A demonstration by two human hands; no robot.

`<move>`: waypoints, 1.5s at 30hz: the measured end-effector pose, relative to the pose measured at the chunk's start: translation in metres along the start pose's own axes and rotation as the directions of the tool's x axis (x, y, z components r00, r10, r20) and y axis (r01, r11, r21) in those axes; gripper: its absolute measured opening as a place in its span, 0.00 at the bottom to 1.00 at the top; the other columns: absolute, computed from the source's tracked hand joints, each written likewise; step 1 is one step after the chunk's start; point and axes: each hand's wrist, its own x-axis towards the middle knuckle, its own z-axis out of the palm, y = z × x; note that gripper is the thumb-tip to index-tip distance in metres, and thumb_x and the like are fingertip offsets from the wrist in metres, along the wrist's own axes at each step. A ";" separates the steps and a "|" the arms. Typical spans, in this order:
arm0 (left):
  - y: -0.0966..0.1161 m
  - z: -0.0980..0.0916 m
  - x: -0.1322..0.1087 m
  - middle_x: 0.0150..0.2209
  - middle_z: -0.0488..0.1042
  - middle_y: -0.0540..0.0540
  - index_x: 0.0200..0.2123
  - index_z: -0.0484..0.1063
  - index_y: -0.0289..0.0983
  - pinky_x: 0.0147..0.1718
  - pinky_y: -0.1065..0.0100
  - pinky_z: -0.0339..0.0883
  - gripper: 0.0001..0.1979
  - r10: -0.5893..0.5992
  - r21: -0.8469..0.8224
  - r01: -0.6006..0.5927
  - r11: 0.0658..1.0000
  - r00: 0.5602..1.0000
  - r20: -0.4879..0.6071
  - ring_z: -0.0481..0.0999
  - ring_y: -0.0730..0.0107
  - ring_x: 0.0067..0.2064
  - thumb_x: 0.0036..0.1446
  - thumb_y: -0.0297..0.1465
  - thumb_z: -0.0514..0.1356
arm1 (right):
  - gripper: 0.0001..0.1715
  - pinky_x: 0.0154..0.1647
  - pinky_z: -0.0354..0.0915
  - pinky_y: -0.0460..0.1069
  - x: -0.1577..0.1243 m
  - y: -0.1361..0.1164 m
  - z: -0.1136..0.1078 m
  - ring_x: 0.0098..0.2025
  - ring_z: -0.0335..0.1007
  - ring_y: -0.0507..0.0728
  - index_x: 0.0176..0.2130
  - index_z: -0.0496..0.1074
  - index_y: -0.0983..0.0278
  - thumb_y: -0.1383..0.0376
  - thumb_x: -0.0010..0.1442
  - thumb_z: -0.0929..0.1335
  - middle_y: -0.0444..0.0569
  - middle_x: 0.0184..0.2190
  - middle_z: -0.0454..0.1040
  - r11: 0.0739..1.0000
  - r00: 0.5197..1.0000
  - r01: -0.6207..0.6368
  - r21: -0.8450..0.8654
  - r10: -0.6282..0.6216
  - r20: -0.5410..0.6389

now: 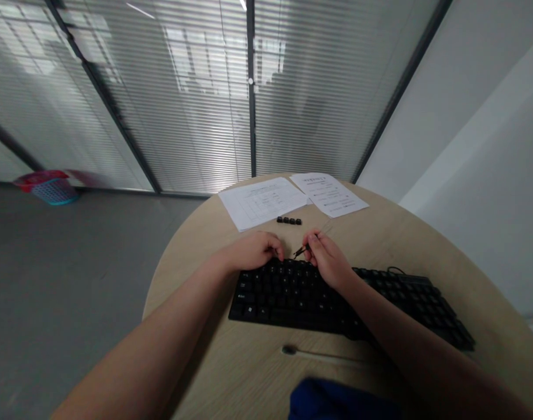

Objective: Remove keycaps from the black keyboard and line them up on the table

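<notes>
A black keyboard (288, 291) lies across the table in front of me. My left hand (260, 249) is at its back left edge, fingers curled down onto the top row of keys; the thumb is hidden. Pinched in my right hand (325, 256) is a slim black tool (300, 251), its dark tip pointing down at the top row near my left fingertips. Thin pale lines, like wire or clear plastic, stick out from the other side of that hand. Several loose black keycaps (289, 220) stand in a short row behind the keyboard.
Two printed sheets (266, 201) (330, 194) lie at the back of the round wooden table (188, 245). A brush (289, 350) with a dark head and pale handle lies before the keyboard. Blue fabric (332, 399) shows at the bottom. A red-and-blue basket (54, 189) stands on the floor.
</notes>
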 end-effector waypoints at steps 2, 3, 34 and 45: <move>0.000 0.000 0.000 0.34 0.77 0.48 0.30 0.78 0.39 0.41 0.66 0.65 0.17 -0.004 0.001 0.004 1.000 1.000 -0.009 0.75 0.68 0.38 0.44 0.19 0.52 | 0.25 0.25 0.56 0.47 0.000 0.000 0.000 0.23 0.60 0.52 0.36 0.65 0.61 0.44 0.66 0.57 0.42 0.23 0.66 1.000 1.000 0.000 0.002 0.000 0.003; -0.001 0.000 0.000 0.34 0.77 0.48 0.30 0.78 0.39 0.41 0.66 0.65 0.17 -0.013 0.000 0.013 1.000 1.000 -0.015 0.74 0.68 0.37 0.44 0.19 0.52 | 0.25 0.25 0.56 0.47 0.000 0.000 0.000 0.23 0.60 0.52 0.36 0.65 0.61 0.44 0.66 0.57 0.42 0.23 0.66 1.000 1.000 0.000 0.001 0.000 0.002; -0.027 -0.017 -0.010 0.28 0.78 0.48 0.31 0.79 0.36 0.32 0.66 0.59 0.09 -0.322 0.037 0.334 0.942 0.929 -0.184 0.71 0.69 0.30 0.53 0.35 0.60 | 0.20 0.27 0.56 0.48 -0.003 -0.007 0.000 0.24 0.62 0.53 0.34 0.65 0.61 0.49 0.67 0.58 0.43 0.23 0.68 0.990 0.997 0.058 -0.127 -0.050 0.065; -0.028 -0.014 -0.009 0.28 0.78 0.47 0.30 0.79 0.36 0.31 0.67 0.59 0.08 -0.283 0.036 0.293 0.956 0.945 -0.164 0.71 0.70 0.29 0.51 0.32 0.60 | 0.19 0.30 0.58 0.48 -0.003 -0.006 -0.002 0.25 0.63 0.53 0.33 0.64 0.61 0.52 0.68 0.58 0.43 0.23 0.68 0.971 0.992 0.082 -0.224 -0.057 0.117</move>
